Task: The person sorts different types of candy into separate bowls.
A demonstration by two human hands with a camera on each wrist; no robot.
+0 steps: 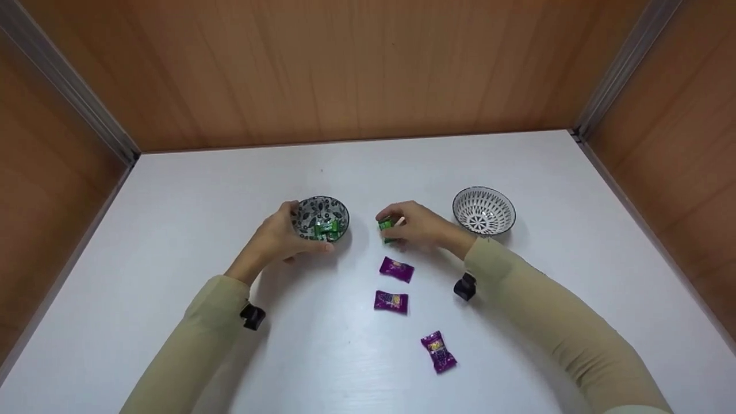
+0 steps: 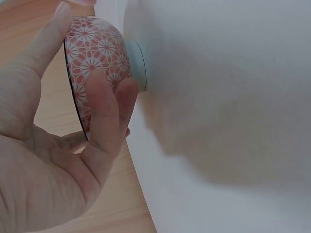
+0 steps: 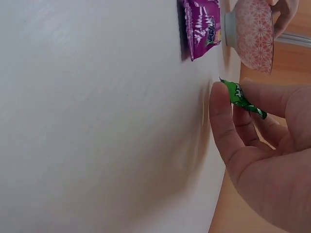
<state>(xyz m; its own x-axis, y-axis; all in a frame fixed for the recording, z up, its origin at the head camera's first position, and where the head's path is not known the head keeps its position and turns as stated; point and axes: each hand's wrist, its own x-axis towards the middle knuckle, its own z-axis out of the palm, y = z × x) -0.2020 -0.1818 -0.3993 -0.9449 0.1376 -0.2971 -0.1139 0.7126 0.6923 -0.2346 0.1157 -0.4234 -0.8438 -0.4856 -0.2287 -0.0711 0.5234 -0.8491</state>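
Note:
My left hand holds a small bowl by its side, thumb at the near rim and fingers round the far side. Inside, the bowl has dark leaf patterns; its outside shows red and white flowers in the left wrist view. Green-wrapped candies lie in it. To the right of this bowl, my right hand pinches another green-wrapped candy between thumb and fingers, just above the table. Purple-wrapped candies lie on the table nearer to me.
A second bowl, white with dark dashes inside, stands behind my right forearm. The white table is bounded by wooden panels at the back and both sides. A black wrist mount juts from my right sleeve.

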